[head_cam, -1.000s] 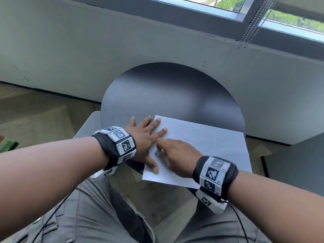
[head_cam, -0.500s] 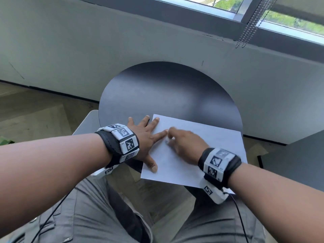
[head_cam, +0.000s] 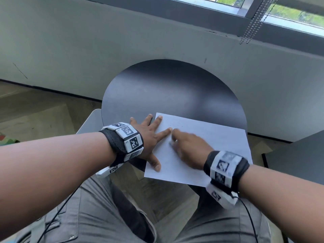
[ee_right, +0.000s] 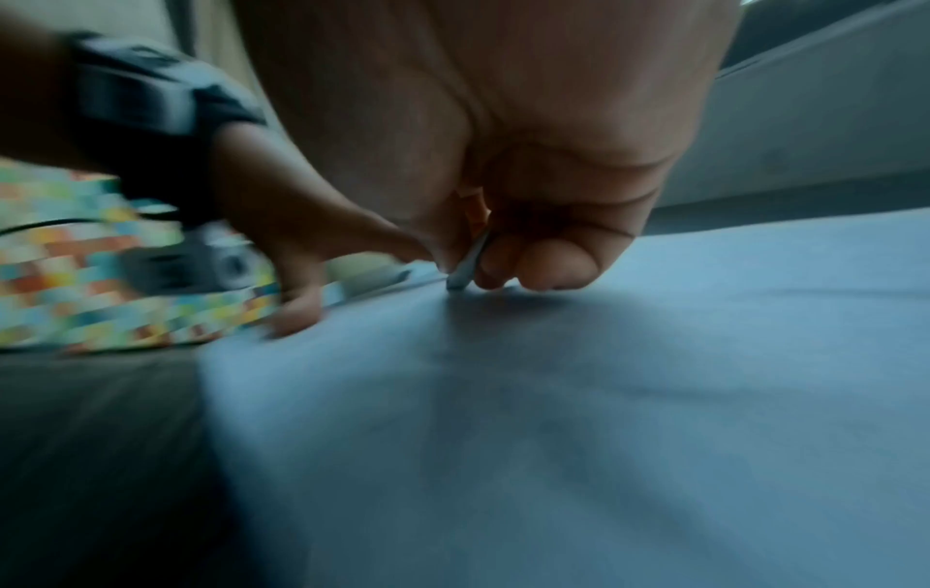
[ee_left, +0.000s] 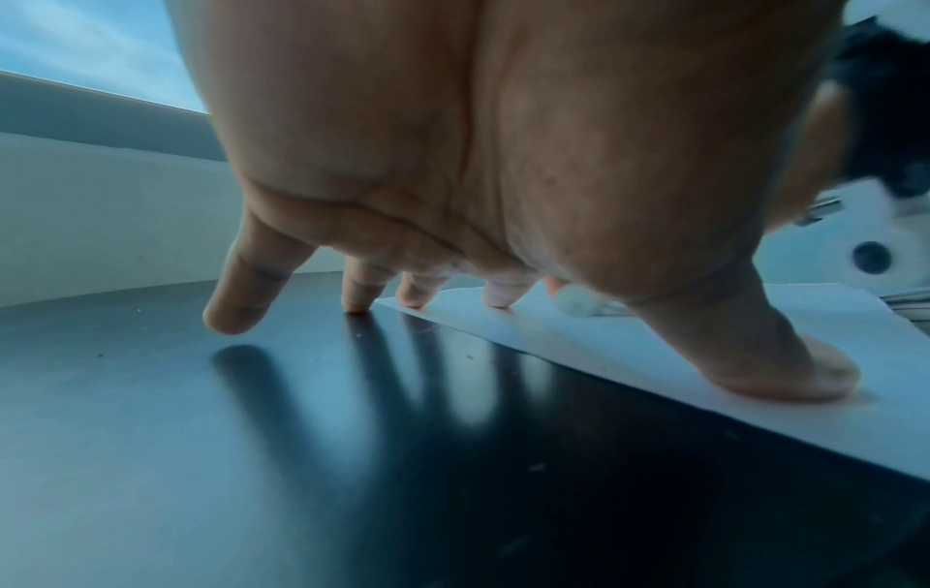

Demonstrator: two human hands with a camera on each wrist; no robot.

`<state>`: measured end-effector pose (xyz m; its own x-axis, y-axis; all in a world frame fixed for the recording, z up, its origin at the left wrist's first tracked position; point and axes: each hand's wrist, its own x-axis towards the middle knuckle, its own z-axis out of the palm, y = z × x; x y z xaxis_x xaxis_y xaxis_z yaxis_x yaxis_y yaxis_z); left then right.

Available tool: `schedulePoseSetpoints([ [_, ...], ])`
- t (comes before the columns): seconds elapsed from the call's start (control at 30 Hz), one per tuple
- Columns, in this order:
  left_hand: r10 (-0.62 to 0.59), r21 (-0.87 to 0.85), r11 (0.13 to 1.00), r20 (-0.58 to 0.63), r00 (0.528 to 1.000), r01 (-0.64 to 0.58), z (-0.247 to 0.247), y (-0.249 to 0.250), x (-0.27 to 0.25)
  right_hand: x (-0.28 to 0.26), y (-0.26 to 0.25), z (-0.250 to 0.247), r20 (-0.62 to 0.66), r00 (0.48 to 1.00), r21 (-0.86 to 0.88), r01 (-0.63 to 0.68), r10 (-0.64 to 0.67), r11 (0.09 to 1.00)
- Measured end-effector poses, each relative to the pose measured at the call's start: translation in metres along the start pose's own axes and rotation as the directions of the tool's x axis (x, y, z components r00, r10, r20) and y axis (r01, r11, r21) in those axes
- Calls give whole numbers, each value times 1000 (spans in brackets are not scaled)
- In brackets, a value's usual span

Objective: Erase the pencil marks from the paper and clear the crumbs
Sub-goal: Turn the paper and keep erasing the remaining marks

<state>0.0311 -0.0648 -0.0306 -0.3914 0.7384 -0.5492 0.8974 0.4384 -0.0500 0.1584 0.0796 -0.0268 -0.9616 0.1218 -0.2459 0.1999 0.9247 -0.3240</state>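
A white sheet of paper lies on the near right part of a round black table, its near edge overhanging my lap. My left hand lies flat with fingers spread, thumb and two fingertips pressing the paper's left edge. My right hand is curled over the sheet just right of the left index finger, pinching a small white eraser whose tip touches the paper. Faint pencil marks or specks show near the top left corner. The right hand is motion-blurred.
A grey wall with a window and hanging bead chain stands behind the table. A dark surface sits at the right. A white chair edge shows left of the table, wooden floor beyond.
My right hand with the eraser moved up the sheet away from me, from beside the left thumb to beside the left index fingertip. The left hand stayed pressed on the paper.
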Motion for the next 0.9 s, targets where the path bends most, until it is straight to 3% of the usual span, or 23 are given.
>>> schedulePoseSetpoints([
  [0.07,5,-2,1000,5,1000,-5,0,0,0,-17,-16,10,94,987,-7,131,-130,991],
  [0.1,5,-3,1000,6,1000,-5,0,0,0,-16,-15,8,111,986,1,127,-127,992],
  [0.2,-3,-6,1000,6,1000,3,0,-1,0,9,10,-12,25,997,-23,-75,75,997],
  [0.27,-5,-8,1000,9,1000,5,0,-1,0,12,15,-14,-26,993,-46,-115,114,992],
  [0.4,10,-4,1000,3,1000,-10,0,-3,0,-11,-15,8,106,982,-70,163,-155,984],
  [0.43,14,-2,1000,2,1000,-14,0,-3,-1,-9,-15,6,112,981,-77,169,-160,983],
  [0.6,20,-23,1000,-23,1000,-21,4,-7,-4,20,20,-16,-7,999,-148,-45,44,988],
  [0.77,35,-56,998,-32,999,-36,14,-16,-10,19,15,-10,-24,995,-98,-101,99,990],
  [0.83,42,-48,998,-36,998,-44,14,-16,-9,12,1,-2,-32,999,-106,-40,37,994],
  [0.9,54,-21,998,-49,997,-55,14,-16,-7,-5,-24,13,21,993,-149,118,-116,982],
])
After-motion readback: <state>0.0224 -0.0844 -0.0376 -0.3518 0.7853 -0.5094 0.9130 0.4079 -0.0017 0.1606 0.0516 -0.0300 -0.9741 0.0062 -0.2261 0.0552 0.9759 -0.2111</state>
